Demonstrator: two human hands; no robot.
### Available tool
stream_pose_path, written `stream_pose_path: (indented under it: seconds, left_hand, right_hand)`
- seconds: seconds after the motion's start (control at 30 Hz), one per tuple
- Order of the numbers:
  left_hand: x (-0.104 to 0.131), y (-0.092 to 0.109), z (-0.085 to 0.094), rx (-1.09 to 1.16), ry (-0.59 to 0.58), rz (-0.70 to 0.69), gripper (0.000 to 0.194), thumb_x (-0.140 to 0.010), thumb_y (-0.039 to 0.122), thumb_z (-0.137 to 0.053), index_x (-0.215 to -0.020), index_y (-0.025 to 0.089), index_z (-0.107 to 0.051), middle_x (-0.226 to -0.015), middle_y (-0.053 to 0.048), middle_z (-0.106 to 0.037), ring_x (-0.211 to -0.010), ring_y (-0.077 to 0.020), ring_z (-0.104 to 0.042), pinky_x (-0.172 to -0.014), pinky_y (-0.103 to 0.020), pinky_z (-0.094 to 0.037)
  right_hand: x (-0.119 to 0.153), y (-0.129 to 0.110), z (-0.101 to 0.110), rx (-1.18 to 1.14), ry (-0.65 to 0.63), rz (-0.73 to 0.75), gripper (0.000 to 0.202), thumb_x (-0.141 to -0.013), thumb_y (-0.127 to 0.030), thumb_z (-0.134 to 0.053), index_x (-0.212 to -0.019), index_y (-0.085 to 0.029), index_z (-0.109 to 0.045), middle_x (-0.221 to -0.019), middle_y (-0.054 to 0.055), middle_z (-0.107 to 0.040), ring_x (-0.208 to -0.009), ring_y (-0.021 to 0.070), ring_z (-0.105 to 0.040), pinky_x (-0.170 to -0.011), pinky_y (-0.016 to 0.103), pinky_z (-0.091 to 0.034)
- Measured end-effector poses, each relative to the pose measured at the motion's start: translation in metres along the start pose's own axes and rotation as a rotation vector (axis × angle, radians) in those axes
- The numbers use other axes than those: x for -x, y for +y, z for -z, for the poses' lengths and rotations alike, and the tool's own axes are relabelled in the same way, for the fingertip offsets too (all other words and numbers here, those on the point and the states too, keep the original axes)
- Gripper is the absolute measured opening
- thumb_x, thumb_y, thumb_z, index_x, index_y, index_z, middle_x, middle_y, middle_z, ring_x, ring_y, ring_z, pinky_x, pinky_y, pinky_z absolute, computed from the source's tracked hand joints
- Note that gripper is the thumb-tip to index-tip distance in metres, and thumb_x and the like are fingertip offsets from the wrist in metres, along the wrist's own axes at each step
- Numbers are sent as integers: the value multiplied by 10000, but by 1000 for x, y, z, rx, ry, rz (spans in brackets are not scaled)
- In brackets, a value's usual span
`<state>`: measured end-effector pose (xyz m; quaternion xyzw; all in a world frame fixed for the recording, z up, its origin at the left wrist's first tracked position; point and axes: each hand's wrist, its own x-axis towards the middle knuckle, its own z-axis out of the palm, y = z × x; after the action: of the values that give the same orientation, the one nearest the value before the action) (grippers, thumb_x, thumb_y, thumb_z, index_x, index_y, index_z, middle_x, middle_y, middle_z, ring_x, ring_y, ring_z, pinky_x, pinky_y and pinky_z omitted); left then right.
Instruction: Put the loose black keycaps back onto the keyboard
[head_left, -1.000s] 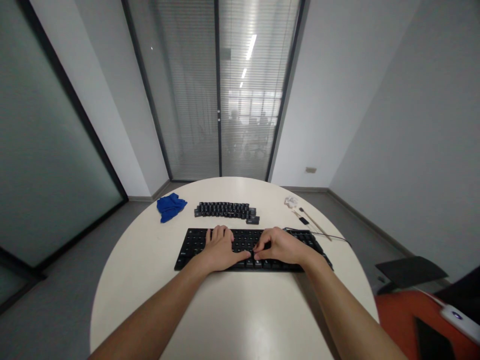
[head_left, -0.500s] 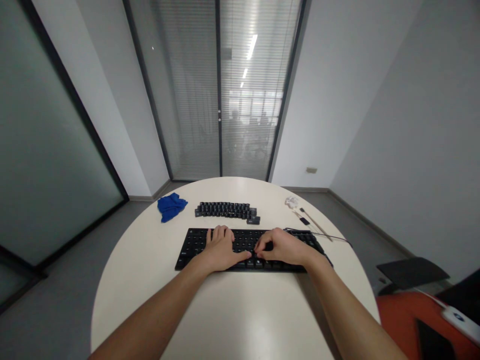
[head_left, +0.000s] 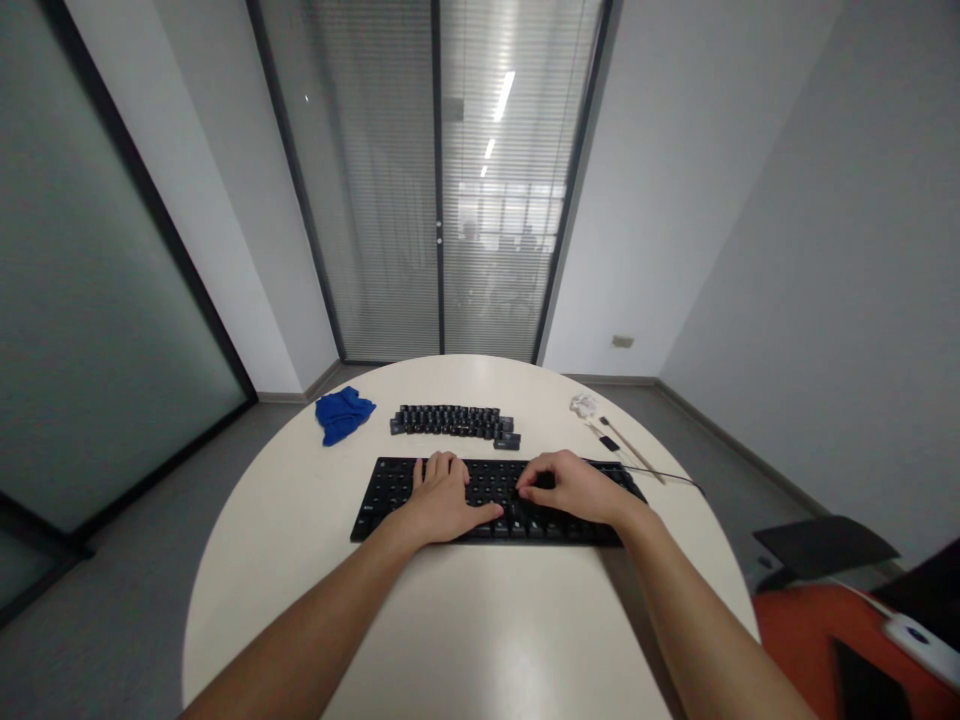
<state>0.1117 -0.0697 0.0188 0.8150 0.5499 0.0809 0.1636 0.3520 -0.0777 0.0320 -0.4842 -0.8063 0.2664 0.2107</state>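
A black keyboard [head_left: 375, 490] lies across the table in front of me, with bare key spots in its middle part. My left hand [head_left: 436, 500] rests on it left of centre, fingers spread and thumb stretched to the right. Over the right part of the keyboard, my right hand [head_left: 559, 485] has thumb and forefinger brought together in a pinch. Whatever sits between those fingertips is too small and dark to make out. Behind the keyboard, loose black keycaps [head_left: 450, 420] stand in several rows, with a larger keycap [head_left: 507, 440] at their right front.
On the round cream table [head_left: 465, 620], a crumpled blue cloth [head_left: 343, 414] lies at the back left. A thin brush [head_left: 634, 447], a small black-ended tool [head_left: 609, 443] and a crumpled whitish piece [head_left: 583, 405] are at the back right, near the cable [head_left: 664, 472]. An orange chair [head_left: 817, 640] stands right.
My right hand has lifted slightly up and away from the front keys, moving a little to the right, still pinched. The left hand stays in place.
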Motion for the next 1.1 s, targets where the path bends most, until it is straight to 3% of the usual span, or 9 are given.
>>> stream_pose_path:
  seconds: [0.13,0.3,0.4,0.57,0.73,0.97,1.1]
  left_hand:
    - [-1,-4,3,8,-25,4,636,-694,789,-538,-971,217,-511,-1247,-140,-532,-1316,-363,-394,-1155,-522,-230]
    - [-1,-6,2,-12,-11,-6,646,-708,781,-530,-998,204,-533,-1266,-156,-534,-1315,-372,-402,-1153,-530,-236]
    - [-1,-4,-6,-15,66,13,658,-743,767,-510,-1046,184,-548,-1294,-173,-539,-1332,-385,-401,-1156,-540,-233]
    - [-4,-1,-20,7,183,27,837,-765,827,-447,-1231,136,-525,-1394,-200,-522,-1433,-401,-302,-1203,-557,-143]
    - [-4,-1,-25,-32,191,-9,935,-774,834,-431,-1366,112,-464,-1475,-210,-468,-1457,-397,-279,-1217,-556,-123]
    - [-4,-1,-25,-66,171,-4,921,-777,828,-431,-1364,120,-479,-1467,-202,-476,-1441,-393,-305,-1207,-560,-153]
    - [-5,-1,-25,-77,157,-4,916,-782,826,-415,-1364,122,-479,-1480,-203,-462,-1442,-388,-300,-1204,-556,-154]
  right_hand:
    - [4,17,10,85,113,-8,208,-803,-333,-706,-970,-230,-774,-1009,46,-753,-985,245,-666,-944,373,-481]
    - [6,25,9,6,53,10,319,-803,-409,-727,-1068,-233,-747,-1134,68,-697,-1073,247,-633,-1021,393,-457]
    - [4,21,4,12,29,38,369,-843,-460,-683,-1122,-222,-724,-1226,93,-650,-1143,252,-608,-1068,407,-427]
    - [4,16,-2,154,-9,-66,526,-865,-528,-642,-1308,-246,-622,-1435,104,-539,-1348,316,-461,-1176,546,-237]
    - [4,16,-2,156,-33,-78,546,-862,-552,-629,-1325,-264,-596,-1408,85,-576,-1348,315,-463,-1182,554,-203]
    - [3,8,-4,165,-37,-127,589,-812,-606,-672,-1299,-286,-583,-1400,91,-571,-1350,335,-445,-1176,627,-78]
    - [3,5,-10,179,-9,-136,652,-749,-674,-700,-1249,-270,-590,-1364,110,-582,-1323,353,-461,-1161,657,-68]
